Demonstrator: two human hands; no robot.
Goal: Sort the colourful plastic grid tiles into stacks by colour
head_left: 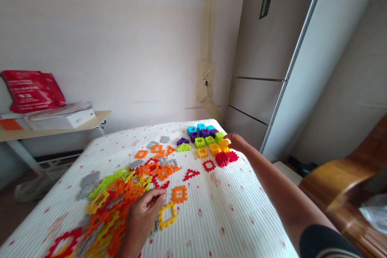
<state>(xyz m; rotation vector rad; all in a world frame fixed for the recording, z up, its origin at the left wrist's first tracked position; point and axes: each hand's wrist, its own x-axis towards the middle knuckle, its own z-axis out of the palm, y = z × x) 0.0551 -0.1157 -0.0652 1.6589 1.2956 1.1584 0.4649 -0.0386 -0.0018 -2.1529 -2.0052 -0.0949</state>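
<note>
My left hand (146, 209) is over the right edge of a mixed pile of notched plastic building tiles (117, 205). Its fingers are curled together, and whatever they may hold is hidden. A yellow square frame tile (167, 215) lies beside its fingertips, with an orange windowed tile (179, 194) just beyond. My right hand (237, 143) reaches to the sorted stacks and pinches a yellow tile (224, 145) at the yellow stack (215, 149). Close by are a lime stack (219, 137) and red stacks (223, 159). Purple tiles (204, 133) and blue tiles (201, 127) stand farther back.
A white quilted cloth (229, 225) covers the table. Loose red (209, 165), lime (184, 147) and grey tiles (165, 139) lie about. A fridge (260, 60) stands behind on the right, a wooden chair (341, 173) nearer. At left, a side table (101, 116) bears a red bag (32, 90).
</note>
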